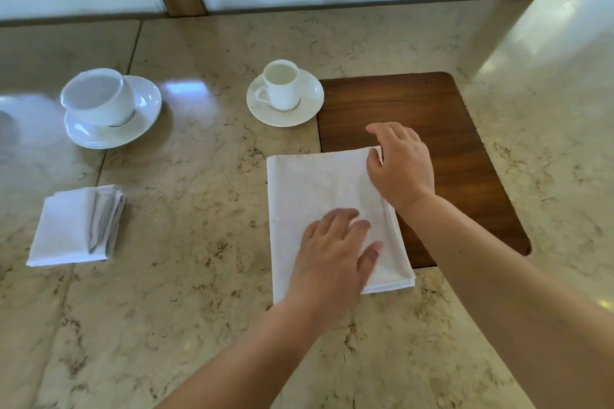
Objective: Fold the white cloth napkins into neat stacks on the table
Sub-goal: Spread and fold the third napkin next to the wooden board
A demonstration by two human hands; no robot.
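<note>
A white cloth napkin (312, 186) lies folded into a long rectangle on the marble table (186, 276), its right edge over a wooden board (428, 109). My left hand (332, 259) rests flat on the napkin's near half with fingers straight. My right hand (402, 163) is at the napkin's far right corner, thumb on the cloth and fingers loosely bent above the board. A stack of folded white napkins (69, 229) sits at the left of the table.
A small white cup on a saucer (285, 93) stands just beyond the napkin, touching the board's left edge. A larger white cup on a saucer (109, 106) stands at the far left. Frosted panels with wooden posts close off the table's far side.
</note>
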